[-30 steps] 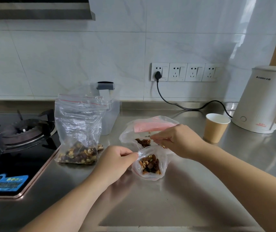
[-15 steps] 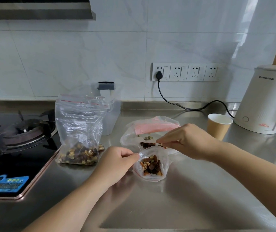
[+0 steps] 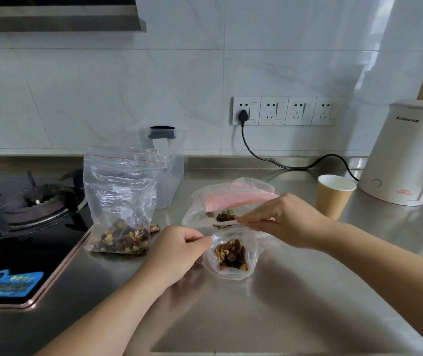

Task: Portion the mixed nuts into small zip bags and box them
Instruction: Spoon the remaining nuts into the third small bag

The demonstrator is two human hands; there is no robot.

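A small clear zip bag (image 3: pixel 231 255) with a portion of mixed nuts stands on the steel counter (image 3: pixel 269 317). My left hand (image 3: pixel 177 253) pinches the left end of its top edge. My right hand (image 3: pixel 282 219) pinches the right end of that edge. Just behind lies a plastic bag (image 3: pixel 231 201) with pink small zip bags inside and a few loose nuts on it. The big zip bag of mixed nuts (image 3: pixel 121 201) stands upright at the left. Behind it is a clear plastic box (image 3: pixel 171 176) with a dark clip.
A gas stove (image 3: pixel 23 214) fills the left of the counter. A brown paper cup (image 3: pixel 334 195) and a white kettle (image 3: pixel 408 155) stand at the right, with a black cord (image 3: pixel 282 163) running to the wall sockets.
My right hand has slid a little to the right along the small bag's top edge, drawing it out wider. The left hand has kept its hold.
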